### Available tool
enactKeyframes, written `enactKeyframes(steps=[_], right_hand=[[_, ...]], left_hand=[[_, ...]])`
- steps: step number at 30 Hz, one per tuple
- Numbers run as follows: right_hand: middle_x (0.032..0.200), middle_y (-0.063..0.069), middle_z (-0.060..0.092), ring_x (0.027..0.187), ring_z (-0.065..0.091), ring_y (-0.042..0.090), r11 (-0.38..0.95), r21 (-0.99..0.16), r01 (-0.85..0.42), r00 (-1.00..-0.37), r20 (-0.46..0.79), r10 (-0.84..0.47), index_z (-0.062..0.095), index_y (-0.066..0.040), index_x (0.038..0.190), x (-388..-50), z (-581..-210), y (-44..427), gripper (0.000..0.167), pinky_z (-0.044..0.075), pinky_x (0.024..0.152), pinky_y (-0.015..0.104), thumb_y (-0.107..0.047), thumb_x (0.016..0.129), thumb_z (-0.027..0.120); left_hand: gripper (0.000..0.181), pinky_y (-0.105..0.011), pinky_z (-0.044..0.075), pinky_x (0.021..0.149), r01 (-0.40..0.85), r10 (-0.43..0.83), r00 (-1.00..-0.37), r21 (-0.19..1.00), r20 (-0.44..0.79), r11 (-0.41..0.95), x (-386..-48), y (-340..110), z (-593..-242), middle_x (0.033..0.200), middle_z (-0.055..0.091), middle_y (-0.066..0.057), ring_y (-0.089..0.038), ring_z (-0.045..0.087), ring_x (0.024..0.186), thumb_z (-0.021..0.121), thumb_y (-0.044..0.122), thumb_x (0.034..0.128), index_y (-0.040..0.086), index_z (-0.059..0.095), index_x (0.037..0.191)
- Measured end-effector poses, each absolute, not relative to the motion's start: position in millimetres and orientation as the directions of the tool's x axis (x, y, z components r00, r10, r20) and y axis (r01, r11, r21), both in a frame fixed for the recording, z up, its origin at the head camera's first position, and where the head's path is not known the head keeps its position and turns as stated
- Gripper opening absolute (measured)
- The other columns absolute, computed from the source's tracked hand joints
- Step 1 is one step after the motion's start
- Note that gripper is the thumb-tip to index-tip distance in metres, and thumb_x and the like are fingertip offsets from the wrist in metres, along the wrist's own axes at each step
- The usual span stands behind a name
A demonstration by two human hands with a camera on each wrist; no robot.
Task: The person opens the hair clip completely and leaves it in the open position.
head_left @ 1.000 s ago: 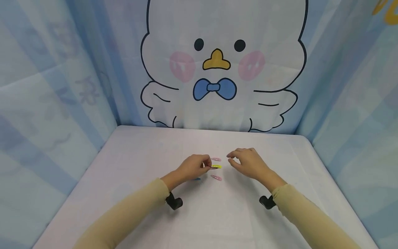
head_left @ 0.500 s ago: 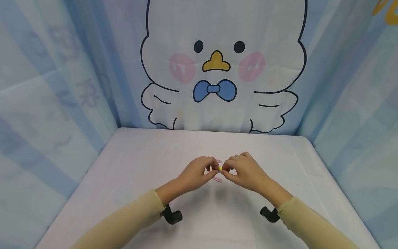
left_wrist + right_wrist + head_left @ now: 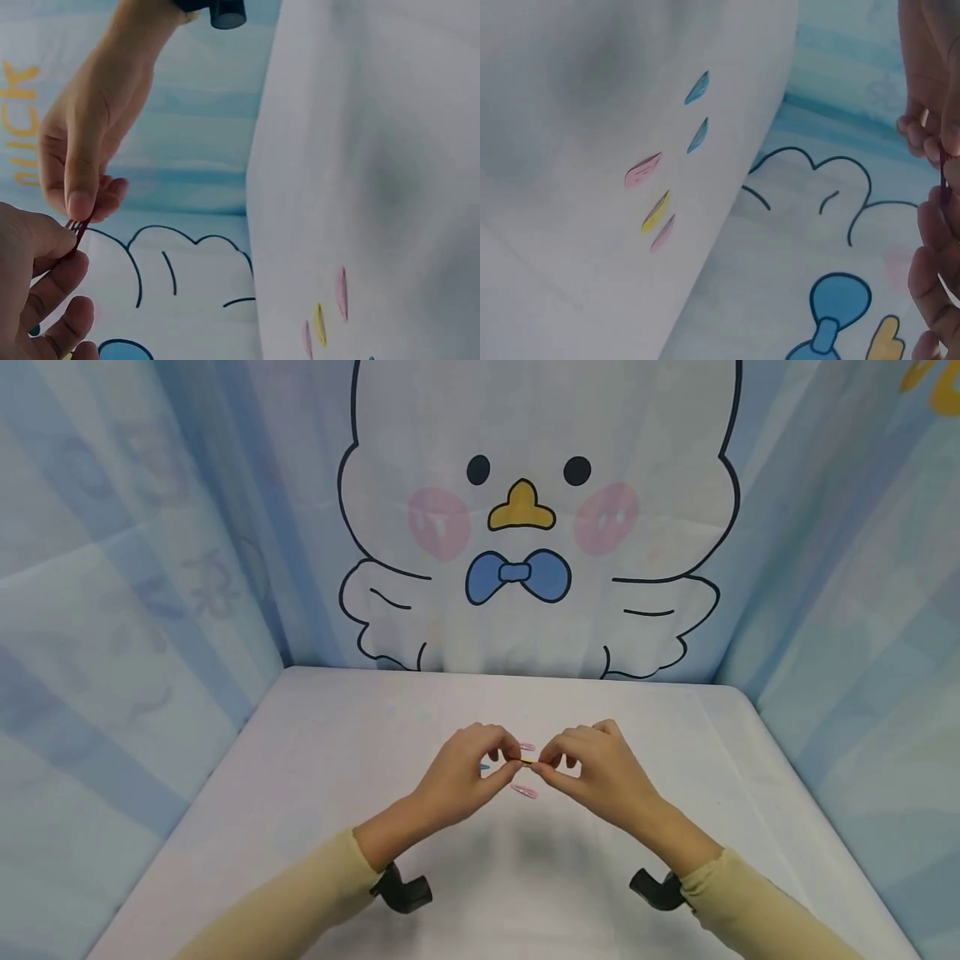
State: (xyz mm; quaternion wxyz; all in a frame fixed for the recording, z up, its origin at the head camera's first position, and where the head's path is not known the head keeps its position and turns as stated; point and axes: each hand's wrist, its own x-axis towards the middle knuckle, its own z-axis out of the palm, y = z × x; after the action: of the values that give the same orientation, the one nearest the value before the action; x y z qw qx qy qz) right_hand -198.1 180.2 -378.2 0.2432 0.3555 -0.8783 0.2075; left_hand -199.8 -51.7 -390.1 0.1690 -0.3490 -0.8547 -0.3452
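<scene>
My left hand (image 3: 467,770) and right hand (image 3: 600,774) meet above the table, fingertips almost touching. Between them they pinch a thin, dark red hair clip (image 3: 81,231), seen nearly edge-on in both wrist views. Fingers cover most of it, so whether it is snapped open or closed cannot be told. Below lie loose hair clips: a pink clip (image 3: 643,171), a yellow clip (image 3: 656,212), a second pink clip (image 3: 663,234) and two blue clips, a farther blue clip (image 3: 697,136) and another blue clip (image 3: 697,88).
A white-covered table (image 3: 360,710) spreads beneath the hands. Printed fabric with a cartoon bird (image 3: 540,427) hangs behind it, and blue curtains (image 3: 97,610) close in both sides. A black wrist camera (image 3: 405,893) sits under the left wrist, another black camera (image 3: 657,890) under the right.
The right hand has come in from the right and now pinches the clip that the left hand was holding. Both hands have risen slightly from the table together.
</scene>
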Motion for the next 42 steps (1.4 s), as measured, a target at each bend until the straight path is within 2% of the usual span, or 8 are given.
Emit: enactKeyframes(steps=[6, 13, 19, 23, 30, 35, 38, 42], right_hand=[[0.077, -0.012, 0.067, 0.068, 0.052, 0.007, 0.671, -0.232, -0.704, -0.638, 0.621, -0.455, 0.072, -0.021, 0.085, -194, -371, 176, 0.017, 0.034, 0.076, 0.034, -0.020, 0.082, 0.088], [0.078, -0.011, 0.068, 0.068, 0.045, 0.006, 0.675, -0.285, -0.680, -0.662, 0.635, -0.399, 0.073, -0.019, 0.088, -188, -365, 175, 0.017, 0.031, 0.074, 0.032, -0.019, 0.082, 0.089], [0.078, -0.012, 0.068, 0.068, 0.044, 0.006, 0.666, -0.314, -0.677, -0.664, 0.651, -0.368, 0.073, -0.019, 0.087, -183, -362, 174, 0.017, 0.029, 0.075, 0.031, -0.018, 0.081, 0.089], [0.075, -0.011, 0.067, 0.067, 0.043, 0.006, 0.655, -0.286, -0.700, -0.621, 0.697, -0.359, 0.069, -0.017, 0.083, -181, -362, 173, 0.021, 0.027, 0.075, 0.031, -0.015, 0.078, 0.090], [0.073, -0.006, 0.067, 0.064, 0.046, 0.008, 0.627, -0.202, -0.752, -0.509, 0.782, -0.359, 0.064, -0.012, 0.079, -179, -362, 169, 0.025, 0.026, 0.074, 0.030, -0.007, 0.075, 0.088], [0.071, -0.004, 0.067, 0.062, 0.047, 0.009, 0.615, -0.158, -0.772, -0.451, 0.819, -0.355, 0.063, -0.011, 0.078, -179, -362, 167, 0.027, 0.027, 0.073, 0.031, -0.004, 0.072, 0.089], [0.071, -0.003, 0.067, 0.062, 0.047, 0.010, 0.611, -0.141, -0.779, -0.429, 0.830, -0.355, 0.064, -0.010, 0.078, -179, -363, 167, 0.026, 0.027, 0.073, 0.032, -0.005, 0.072, 0.089], [0.071, -0.002, 0.068, 0.061, 0.047, 0.012, 0.602, -0.180, -0.778, -0.445, 0.834, -0.326, 0.066, -0.010, 0.078, -180, -363, 167, 0.022, 0.028, 0.074, 0.034, -0.010, 0.078, 0.088]], left_hand=[[0.011, -0.029, 0.049, 0.079, 0.724, 0.423, -0.678, 0.447, 0.601, 0.525, -194, -50, -381, 0.090, 0.070, 0.007, -0.011, 0.058, 0.084, 0.077, 0.014, 0.0928, 0.016, 0.068, 0.098], [0.013, -0.030, 0.048, 0.079, 0.706, 0.390, -0.696, 0.479, 0.603, 0.522, -191, -52, -376, 0.089, 0.071, 0.006, -0.013, 0.058, 0.086, 0.080, 0.017, 0.0913, 0.015, 0.069, 0.098], [0.011, -0.031, 0.047, 0.078, 0.730, 0.377, -0.670, 0.476, 0.639, 0.491, -191, -54, -376, 0.088, 0.071, 0.005, -0.016, 0.060, 0.085, 0.080, 0.016, 0.0907, 0.015, 0.071, 0.096], [0.010, -0.030, 0.047, 0.077, 0.740, 0.357, -0.656, 0.474, 0.665, 0.478, -191, -52, -376, 0.086, 0.070, 0.006, -0.013, 0.057, 0.084, 0.080, 0.016, 0.0898, 0.015, 0.071, 0.094], [0.007, -0.026, 0.049, 0.071, 0.761, 0.337, -0.638, 0.502, 0.692, 0.411, -189, -50, -374, 0.086, 0.070, 0.004, -0.016, 0.059, 0.086, 0.080, 0.011, 0.0889, 0.011, 0.073, 0.092], [0.007, -0.025, 0.051, 0.074, 0.783, 0.352, -0.617, 0.506, 0.704, 0.362, -189, -50, -372, 0.089, 0.070, 0.003, -0.015, 0.059, 0.087, 0.078, 0.009, 0.0909, 0.011, 0.072, 0.092], [0.009, -0.026, 0.051, 0.074, 0.792, 0.343, -0.604, 0.493, 0.719, 0.361, -190, -51, -372, 0.087, 0.070, 0.003, -0.013, 0.058, 0.086, 0.078, 0.007, 0.0901, 0.011, 0.071, 0.092], [0.010, -0.025, 0.050, 0.073, 0.795, 0.341, -0.597, 0.479, 0.726, 0.373, -190, -52, -372, 0.084, 0.067, 0.003, -0.013, 0.057, 0.085, 0.078, 0.008, 0.0901, 0.012, 0.070, 0.092]])
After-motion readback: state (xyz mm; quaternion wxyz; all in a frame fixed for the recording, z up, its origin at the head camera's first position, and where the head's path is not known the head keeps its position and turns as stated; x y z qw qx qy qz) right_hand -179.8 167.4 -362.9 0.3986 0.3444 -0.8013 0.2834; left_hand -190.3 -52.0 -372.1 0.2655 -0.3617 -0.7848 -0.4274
